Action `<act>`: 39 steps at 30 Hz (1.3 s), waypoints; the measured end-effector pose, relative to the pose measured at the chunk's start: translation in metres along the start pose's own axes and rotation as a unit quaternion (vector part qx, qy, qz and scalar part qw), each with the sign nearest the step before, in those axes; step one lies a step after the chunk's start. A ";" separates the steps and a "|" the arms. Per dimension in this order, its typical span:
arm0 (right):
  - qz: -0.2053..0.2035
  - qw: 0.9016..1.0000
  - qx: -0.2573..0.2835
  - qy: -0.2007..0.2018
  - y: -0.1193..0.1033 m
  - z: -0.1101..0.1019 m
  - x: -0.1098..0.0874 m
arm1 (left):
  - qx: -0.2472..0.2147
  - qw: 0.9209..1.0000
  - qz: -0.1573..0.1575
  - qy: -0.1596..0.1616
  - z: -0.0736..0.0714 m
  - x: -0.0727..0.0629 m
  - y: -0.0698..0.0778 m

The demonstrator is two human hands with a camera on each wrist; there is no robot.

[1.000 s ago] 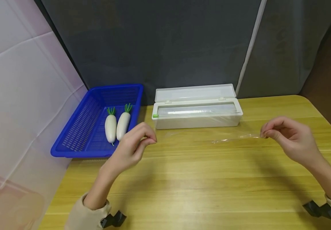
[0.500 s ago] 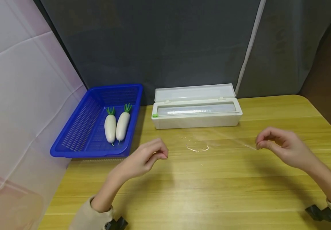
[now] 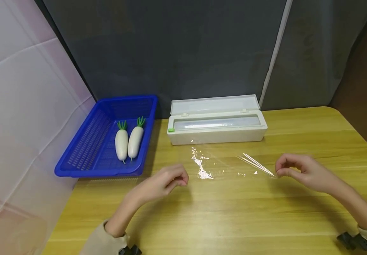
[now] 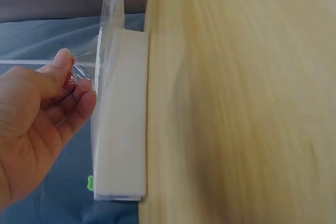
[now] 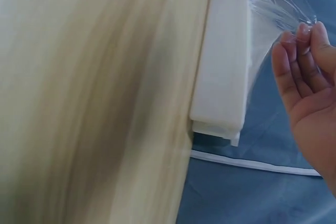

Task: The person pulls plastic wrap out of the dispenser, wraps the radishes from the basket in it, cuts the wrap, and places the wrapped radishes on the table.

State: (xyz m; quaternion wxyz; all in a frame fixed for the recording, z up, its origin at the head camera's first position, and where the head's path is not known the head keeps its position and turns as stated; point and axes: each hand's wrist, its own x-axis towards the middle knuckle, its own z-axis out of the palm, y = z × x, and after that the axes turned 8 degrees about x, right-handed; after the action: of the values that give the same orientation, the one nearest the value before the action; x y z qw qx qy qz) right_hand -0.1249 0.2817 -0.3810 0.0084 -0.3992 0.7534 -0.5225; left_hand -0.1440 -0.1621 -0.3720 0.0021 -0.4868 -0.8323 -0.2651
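A clear sheet of plastic wrap point(image 3: 202, 166) stretches from the white wrap dispenser point(image 3: 218, 136) toward me, glinting above the wooden table. My left hand point(image 3: 165, 182) pinches one corner of it between thumb and fingers; the left wrist view shows the film bunched at those fingertips. At the opposite corner my right hand point(image 3: 304, 173) pinches the film too, with creases running from its fingertips back toward the dispenser. The dispenser's lid point(image 3: 215, 104) stands raised, and the roll point(image 3: 216, 123) lies inside. A green slider point(image 3: 171, 130) sits at the dispenser's left end.
To the left stands a blue plastic basket point(image 3: 98, 173) with two white radishes point(image 3: 135, 142) point(image 3: 121, 144) in it, green tops pointing away. A dark curtain point(image 3: 170, 49) hangs behind the table point(image 3: 234, 216), and a pale sheet point(image 3: 33, 106) borders the left.
Both hands have come nearer to me and lower, the left also shifting right and the right a little left. More film now spans between the hands and the dispenser.
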 end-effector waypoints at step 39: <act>0.134 0.980 -0.041 -0.140 0.038 0.022 -0.006 | 0.025 0.987 -0.099 -0.127 0.022 -0.011 -0.024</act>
State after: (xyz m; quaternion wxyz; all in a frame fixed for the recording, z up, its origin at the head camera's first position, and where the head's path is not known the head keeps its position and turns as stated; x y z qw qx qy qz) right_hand -0.1336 0.2731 -0.4234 0.1676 -0.3644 0.8119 -0.4242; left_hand -0.1517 -0.1707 -0.4043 -0.1178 -0.4318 -0.8762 -0.1790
